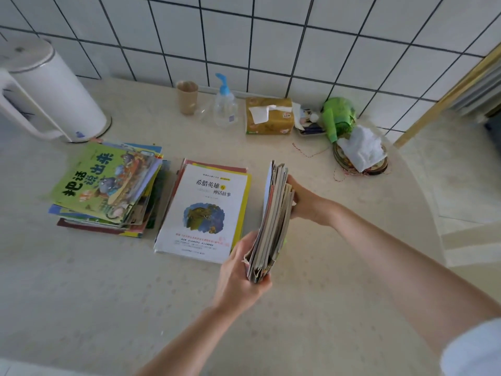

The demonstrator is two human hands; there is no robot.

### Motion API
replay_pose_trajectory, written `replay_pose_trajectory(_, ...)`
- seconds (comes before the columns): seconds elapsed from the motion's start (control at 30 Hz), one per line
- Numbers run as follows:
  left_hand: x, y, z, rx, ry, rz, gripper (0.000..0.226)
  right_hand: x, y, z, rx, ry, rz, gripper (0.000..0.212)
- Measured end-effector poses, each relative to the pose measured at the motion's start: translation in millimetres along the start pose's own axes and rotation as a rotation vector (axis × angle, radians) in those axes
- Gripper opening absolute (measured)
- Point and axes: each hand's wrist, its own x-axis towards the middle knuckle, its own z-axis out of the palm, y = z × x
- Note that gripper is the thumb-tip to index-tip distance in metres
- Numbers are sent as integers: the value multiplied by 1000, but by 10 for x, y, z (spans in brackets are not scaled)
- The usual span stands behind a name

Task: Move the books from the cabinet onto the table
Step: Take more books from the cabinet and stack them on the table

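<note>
A bundle of thin paperback books [273, 221] stands on edge on the pale table [108, 294], page edges facing up, just to the right of a flat stack topped by a white book with a blue dragon picture [203, 210]. Further left lies a thicker, untidy stack of picture books with a green cover on top [105, 183].

The bundle looks floppy and loose: many slim, soft covers that could slide apart or fan open, moderately heavy together. It seems best held at both ends, squeezed flat, as it is now.

The left hand [241, 272] grips the near end of the bundle, thumb on one face and fingers wrapped beneath. The right hand [303, 202] presses against the far right face with fingers curled round the edge; its forearm reaches in from the lower right, a light sleeve at the elbow. Both hands are grasping the books, which appear to touch the table or hang just above it.

Behind, along the tiled wall, stand a white kettle [51, 90], a brown cup [187, 97], a pump bottle [225, 104] and a tissue box [268, 116].
</note>
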Motion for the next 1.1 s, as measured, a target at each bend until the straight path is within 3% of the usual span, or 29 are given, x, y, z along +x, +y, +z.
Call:
replay_pose_trajectory(0.1,17,56,-17,16,-18,38,95,28,-5,-83,29,-80,1,103)
replay_pose_trajectory(0.17,30,72,-23,5,-31,49,95,27,-2,-135,17,-104,-2,96)
replay_pose_trajectory(0.3,59,3,-81,-36,-55,-3,82,-106,69,-163,20,5,52,82)
replay_pose_trajectory(0.47,-16,-26,-217,-90,-167,-76,73,-470,272,-114,24,-5,-11,73)
replay_pose_trajectory(0.63,-53,-224,-473,-114,-205,-162,75,-830,524,157,120,127,-85,61)
replay_pose_trajectory(0.8,31,-235,-713,67,-303,-17,52,-1039,692,573,262,308,-92,60)
replay_pose_trajectory(0.9,-17,-334,-692,53,-251,11,54,-1064,747,595,132,277,-160,69)
replay_pose_trajectory(1.1,-347,-247,-496,94,37,-32,57,-1085,728,696,71,320,-138,73)
